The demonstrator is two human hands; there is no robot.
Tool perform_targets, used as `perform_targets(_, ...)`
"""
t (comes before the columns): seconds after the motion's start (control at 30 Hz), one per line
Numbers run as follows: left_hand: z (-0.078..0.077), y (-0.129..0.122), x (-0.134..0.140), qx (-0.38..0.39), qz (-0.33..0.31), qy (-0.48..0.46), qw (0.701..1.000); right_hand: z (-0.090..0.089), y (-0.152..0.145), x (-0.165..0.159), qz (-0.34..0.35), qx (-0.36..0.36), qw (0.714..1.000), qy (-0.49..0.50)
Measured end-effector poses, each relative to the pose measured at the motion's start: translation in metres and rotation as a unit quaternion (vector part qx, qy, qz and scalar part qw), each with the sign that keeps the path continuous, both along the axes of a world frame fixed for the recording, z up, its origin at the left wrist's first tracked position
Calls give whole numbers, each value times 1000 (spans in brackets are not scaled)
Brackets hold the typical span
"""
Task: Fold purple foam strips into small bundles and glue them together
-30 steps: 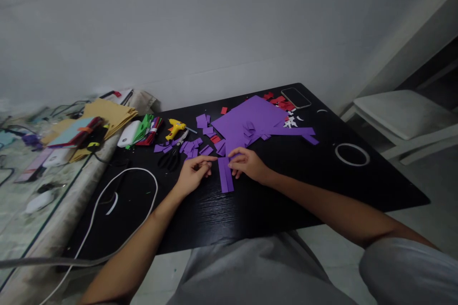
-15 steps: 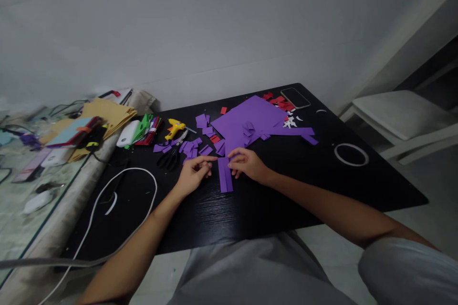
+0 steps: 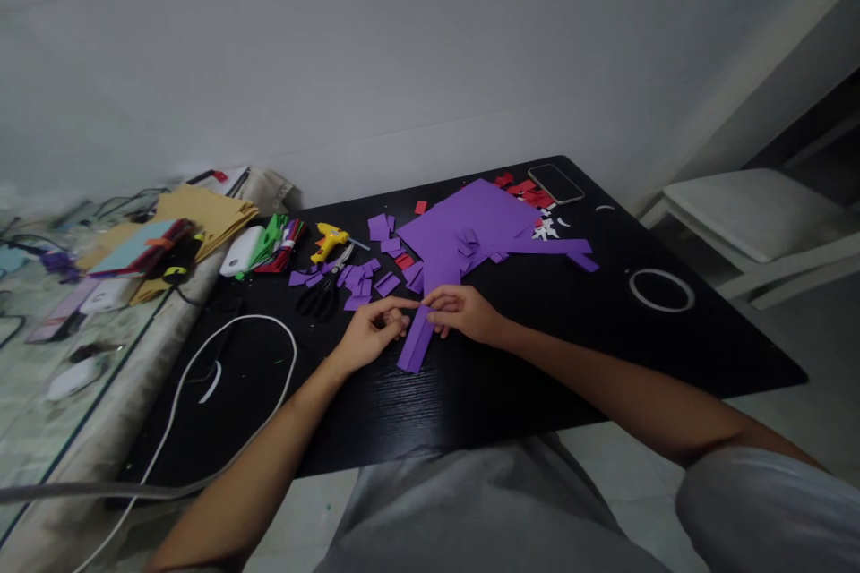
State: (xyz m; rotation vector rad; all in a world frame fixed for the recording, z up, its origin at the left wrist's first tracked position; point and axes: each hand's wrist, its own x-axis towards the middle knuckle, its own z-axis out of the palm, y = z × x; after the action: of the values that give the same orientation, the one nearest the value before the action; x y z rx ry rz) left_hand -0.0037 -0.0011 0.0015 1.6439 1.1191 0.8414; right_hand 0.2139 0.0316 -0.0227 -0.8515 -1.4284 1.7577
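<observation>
A folded purple paper strip [image 3: 415, 345] slants toward me over the black table, a lengthwise line running down it. My right hand [image 3: 465, 315] is closed on the strip's upper end, thumb and fingertips pinching it. From the other side, my left hand [image 3: 372, 329] stretches its index finger to that same end; its thumb is apart from the index finger and the other fingers curl. Just beyond the hands lies a large purple paper sheet [image 3: 470, 219] with small pieces on it. Cut purple paper pieces [image 3: 359, 277] are scattered to the left.
Black-handled scissors [image 3: 318, 297] and a yellow glue gun [image 3: 329, 242] lie left of the pieces. A white cable [image 3: 293, 349] loops at the left. Red scraps [image 3: 530, 192], a phone [image 3: 556, 183] and a white ring [image 3: 661, 290] are on the right. A white chair [image 3: 772, 206] stands beyond the table.
The purple strip has turned from nearly straight to slanted, its near end swinging left. My left index finger has moved right, to the strip's upper end by my right fingertips.
</observation>
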Motion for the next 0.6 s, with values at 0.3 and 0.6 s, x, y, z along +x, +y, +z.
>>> perform_targets(0.3, -2, 0, 0, 36, -17, 7, 999, 0, 1, 0, -4, 5, 1000, -1)
perform_targets(0.6, -4, -2, 1, 19, -24, -1, 1000, -3, 1, -1, 1, 10, 1000, 3)
